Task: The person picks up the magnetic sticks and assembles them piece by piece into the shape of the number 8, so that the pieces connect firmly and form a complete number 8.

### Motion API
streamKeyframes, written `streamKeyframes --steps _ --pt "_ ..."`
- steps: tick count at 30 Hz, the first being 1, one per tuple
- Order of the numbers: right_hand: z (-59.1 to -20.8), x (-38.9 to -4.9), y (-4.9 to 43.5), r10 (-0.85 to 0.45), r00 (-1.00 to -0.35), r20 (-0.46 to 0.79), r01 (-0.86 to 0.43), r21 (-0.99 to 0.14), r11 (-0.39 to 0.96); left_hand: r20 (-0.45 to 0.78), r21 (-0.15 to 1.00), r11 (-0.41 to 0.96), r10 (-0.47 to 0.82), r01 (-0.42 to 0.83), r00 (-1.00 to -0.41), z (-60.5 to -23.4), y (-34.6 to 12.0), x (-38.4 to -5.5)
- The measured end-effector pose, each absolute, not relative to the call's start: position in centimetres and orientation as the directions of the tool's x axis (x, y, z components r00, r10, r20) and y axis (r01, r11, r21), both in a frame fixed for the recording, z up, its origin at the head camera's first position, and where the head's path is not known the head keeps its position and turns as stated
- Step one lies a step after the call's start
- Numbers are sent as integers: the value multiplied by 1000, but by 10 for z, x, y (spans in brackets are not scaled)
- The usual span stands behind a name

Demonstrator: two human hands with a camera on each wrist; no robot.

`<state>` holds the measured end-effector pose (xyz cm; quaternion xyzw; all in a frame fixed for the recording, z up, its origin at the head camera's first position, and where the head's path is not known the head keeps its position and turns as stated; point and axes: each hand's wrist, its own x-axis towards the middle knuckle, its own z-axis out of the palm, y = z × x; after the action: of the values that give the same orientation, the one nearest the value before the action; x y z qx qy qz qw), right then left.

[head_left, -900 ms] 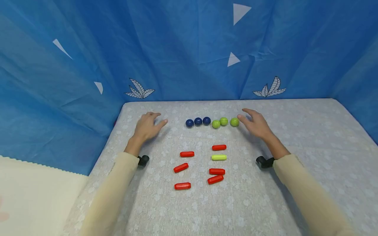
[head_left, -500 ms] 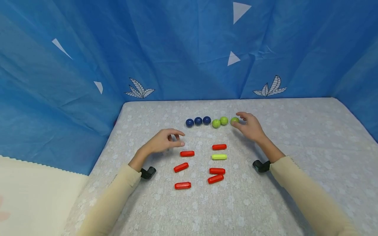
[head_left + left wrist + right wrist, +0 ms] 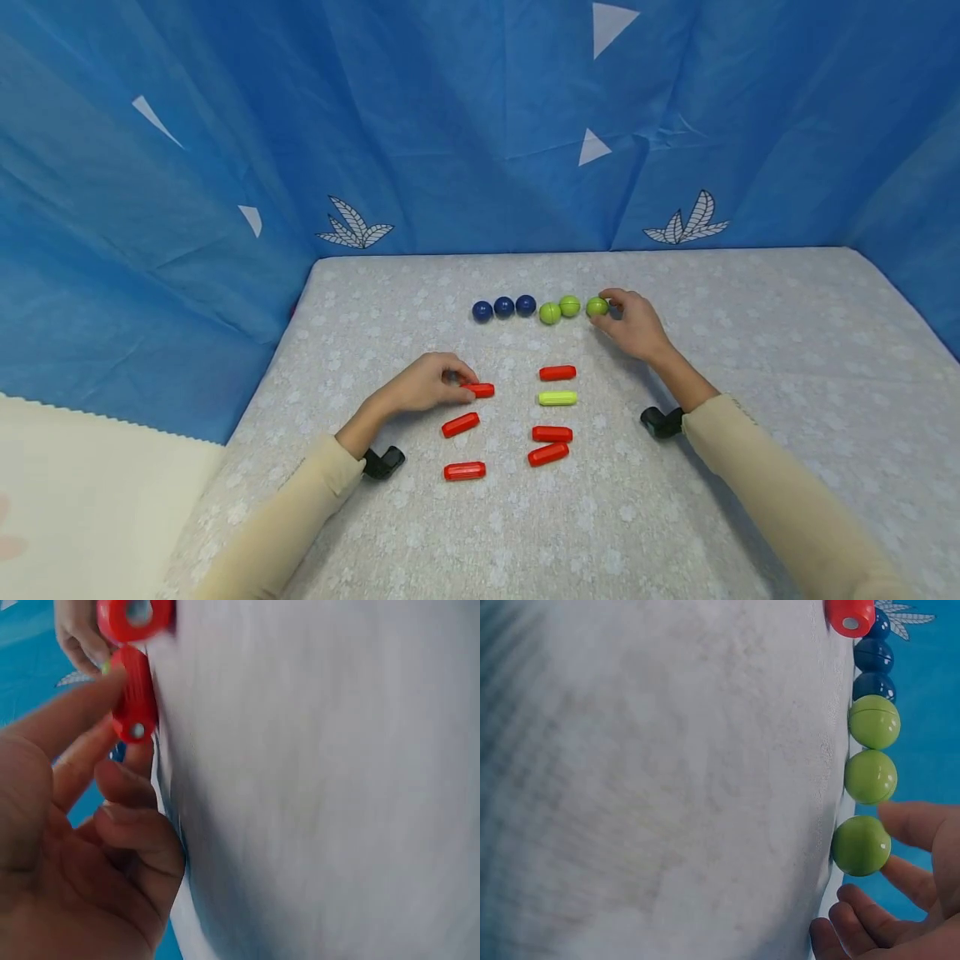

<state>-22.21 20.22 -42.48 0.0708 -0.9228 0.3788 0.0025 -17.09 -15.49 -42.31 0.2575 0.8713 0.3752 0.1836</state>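
Note:
In the head view my left hand (image 3: 433, 382) pinches the rearmost left red ribbed rod (image 3: 485, 390). In the left wrist view the thumb lies over that rod (image 3: 136, 694), which has a pale spot in its end; other fingers curl beneath. At the back, my right hand (image 3: 633, 325) has thumb and forefinger around the rightmost green ball (image 3: 597, 307). From the right wrist, the fingertips sit at the far side of this ball (image 3: 861, 846), and the remaining fingers are bent below. Two more green balls (image 3: 550, 313) and several dark blue balls (image 3: 504, 307) line up to its left.
Two red rods (image 3: 460, 424) lie in front of the left hand. Further right, a column holds a red rod (image 3: 557, 373), a yellow-green rod (image 3: 557, 398) and two red rods (image 3: 552, 434). A blue curtain (image 3: 480, 125) hangs behind the patterned tablecloth (image 3: 750, 333).
My left hand has come forward and right from the back left, down onto the red rod. My right hand has moved slightly left and closed its thumb and forefinger around the green ball.

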Motion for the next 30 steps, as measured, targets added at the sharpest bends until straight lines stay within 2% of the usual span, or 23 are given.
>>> streamKeyframes --steps 16,30 --pt "-428 -226 203 -93 -995 21 -82 -685 724 -90 757 569 578 321 -811 -429 -154 -169" --pt "-424 -220 202 -84 -995 53 -97 -709 699 -126 751 591 568 296 -814 -425 -154 -168"
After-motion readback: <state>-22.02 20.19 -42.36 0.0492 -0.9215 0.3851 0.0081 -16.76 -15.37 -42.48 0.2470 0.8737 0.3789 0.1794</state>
